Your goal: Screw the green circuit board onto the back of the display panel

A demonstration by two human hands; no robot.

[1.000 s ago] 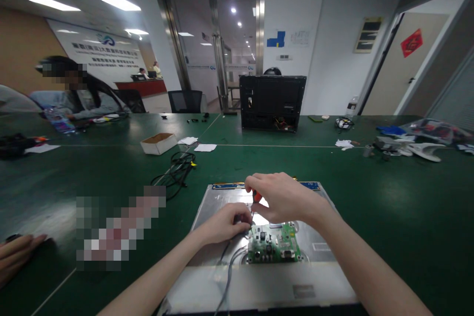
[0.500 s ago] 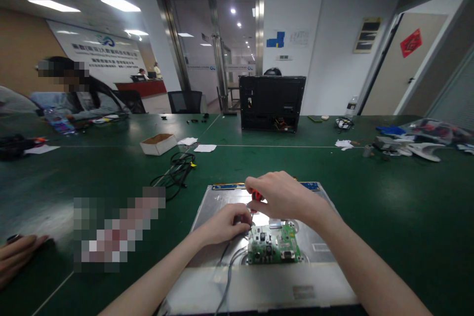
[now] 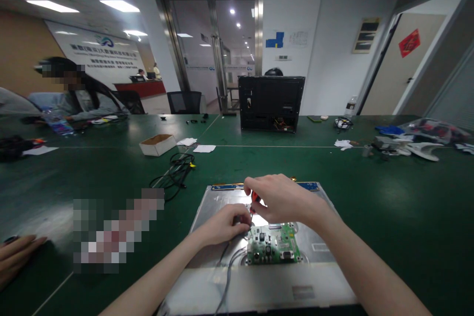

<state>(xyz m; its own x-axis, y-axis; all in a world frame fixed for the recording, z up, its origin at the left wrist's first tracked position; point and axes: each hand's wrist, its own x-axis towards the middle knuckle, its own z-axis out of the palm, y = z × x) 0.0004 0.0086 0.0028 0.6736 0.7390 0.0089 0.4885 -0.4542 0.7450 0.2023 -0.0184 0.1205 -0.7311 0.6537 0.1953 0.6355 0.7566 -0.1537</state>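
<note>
A metal-backed display panel (image 3: 211, 281) lies flat in front of me, with a green circuit board (image 3: 274, 244) on it. My right hand (image 3: 277, 197) is closed around the red and black handle of a screwdriver (image 3: 255, 197). Its thin shaft points down at the board's upper left corner. There, my left hand (image 3: 229, 219) has its fingertips pinched close beside the shaft; what they hold, if anything, is hidden. Grey cables (image 3: 228, 269) run from the board's left side towards the panel's near edge. A blue circuit strip (image 3: 309, 186) lines the far edge.
A black cable (image 3: 174, 173) and a small white box (image 3: 158, 145) lie to the left on the green table. Further back stands a black monitor housing (image 3: 272, 103). At the left edge rests another person's hand (image 3: 20, 256). White parts (image 3: 407, 145) sit at the right.
My right hand has shifted slightly down and turned a little on the screwdriver. My left hand stays at the board's corner.
</note>
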